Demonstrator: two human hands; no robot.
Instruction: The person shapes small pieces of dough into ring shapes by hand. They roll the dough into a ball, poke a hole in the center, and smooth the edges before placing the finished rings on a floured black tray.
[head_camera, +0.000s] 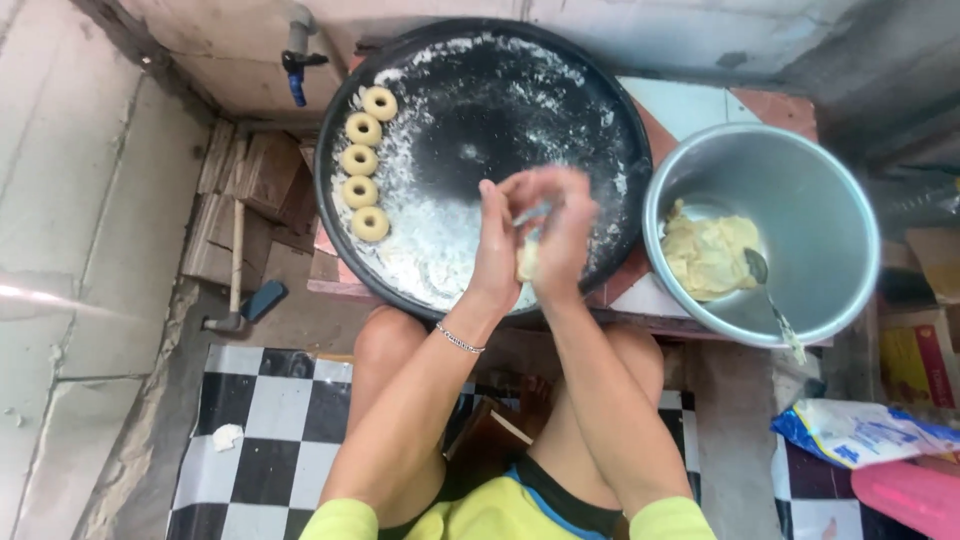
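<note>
Both palms press together: left hand (497, 245) and right hand (565, 232) cup a dough piece (527, 260), soft and sticky by the look, best held lightly. Beyond the left hand, five dough rings (360, 160) line the floured tray (600, 110); beside the right, a dough bowl (820, 200).

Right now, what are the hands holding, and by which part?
A small lump of pale dough, pressed between the palms of the left hand and right hand.
</note>
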